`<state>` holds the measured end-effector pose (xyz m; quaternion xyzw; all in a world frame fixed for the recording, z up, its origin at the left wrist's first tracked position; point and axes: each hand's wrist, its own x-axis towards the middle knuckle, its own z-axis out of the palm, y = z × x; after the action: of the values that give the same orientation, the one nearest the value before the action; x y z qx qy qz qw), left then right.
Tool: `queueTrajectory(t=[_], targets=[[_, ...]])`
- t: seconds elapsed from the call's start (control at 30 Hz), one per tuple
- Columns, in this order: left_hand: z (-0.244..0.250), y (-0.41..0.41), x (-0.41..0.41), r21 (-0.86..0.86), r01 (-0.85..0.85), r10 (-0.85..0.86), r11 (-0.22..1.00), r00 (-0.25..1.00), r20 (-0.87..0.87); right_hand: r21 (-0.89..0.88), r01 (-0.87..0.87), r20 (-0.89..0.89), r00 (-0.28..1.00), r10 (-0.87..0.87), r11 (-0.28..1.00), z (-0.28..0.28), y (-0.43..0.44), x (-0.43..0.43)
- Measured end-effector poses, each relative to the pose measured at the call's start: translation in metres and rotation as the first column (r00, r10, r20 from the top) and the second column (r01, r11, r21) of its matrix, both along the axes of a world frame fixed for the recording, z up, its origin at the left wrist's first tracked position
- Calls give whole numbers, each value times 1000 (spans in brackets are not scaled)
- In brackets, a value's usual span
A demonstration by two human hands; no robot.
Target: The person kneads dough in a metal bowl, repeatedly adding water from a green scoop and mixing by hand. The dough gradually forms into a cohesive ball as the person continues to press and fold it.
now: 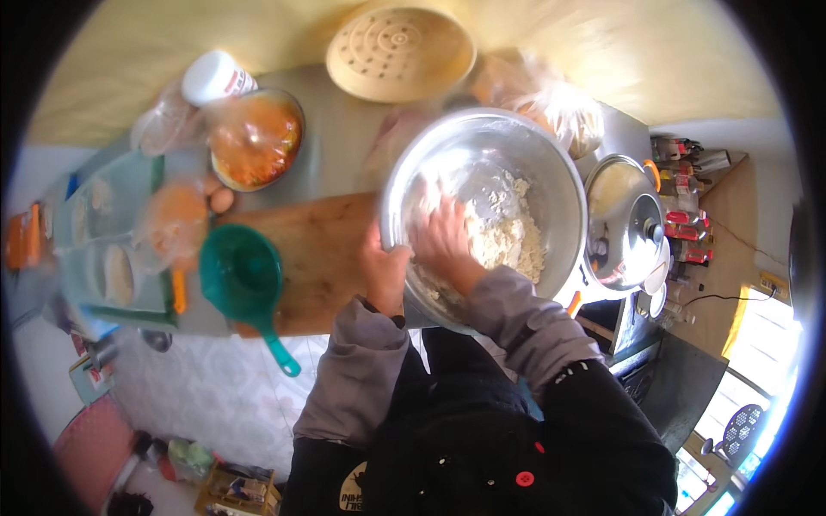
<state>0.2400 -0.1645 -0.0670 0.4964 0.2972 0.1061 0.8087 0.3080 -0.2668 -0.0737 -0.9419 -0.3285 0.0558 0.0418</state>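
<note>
A large metal basin (558,187) stands before me, with shaggy, crumbly dough (510,235) on its bottom. My left hand (385,267) grips the basin's rim on the left side, its thumb over the edge. Inside the basin, my right hand (445,235) reaches down beside the dough at the left wall. Its fingers are spread and slightly blurred, and glare covers the area just past them. Whether the right palm touches dough is hidden. A wooden board (322,251) lies to the left of the basin.
A green plastic ladle (242,274) lies on the board, its handle past the counter edge. Behind are eggs (221,200), a plastic-covered bowl of orange-red food (255,142), a white tub (213,77) and a perforated steamer tray (400,55). A lidded pot (619,226) stands close right.
</note>
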Motion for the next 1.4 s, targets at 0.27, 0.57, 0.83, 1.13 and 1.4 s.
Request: queueTrajectory(t=[0.27, 0.57, 0.83, 1.13, 1.4], targets=[[13, 6, -4, 162, 52, -48, 986, 998, -28, 456, 559, -98, 805, -584, 693, -52, 0, 97], [10, 7, 8, 158, -2, -7, 987, 999, 51, 293, -72, -300, 940, 163, 953, 11, -24, -4], [-3, -2, -4, 186, 17, -11, 982, 999, -35, -100, 261, -328, 902, -279, 960, -20, 7, 20], [22, 8, 4, 137, -23, 23, 990, 1000, 2, 482, 436, -240, 900, -364, 760, -40, -54, 109], [9, 9, 2, 560, -30, -39, 828, 993, 112, 395, 621, -243, 781, -575, 677, -29, -7, 96]])
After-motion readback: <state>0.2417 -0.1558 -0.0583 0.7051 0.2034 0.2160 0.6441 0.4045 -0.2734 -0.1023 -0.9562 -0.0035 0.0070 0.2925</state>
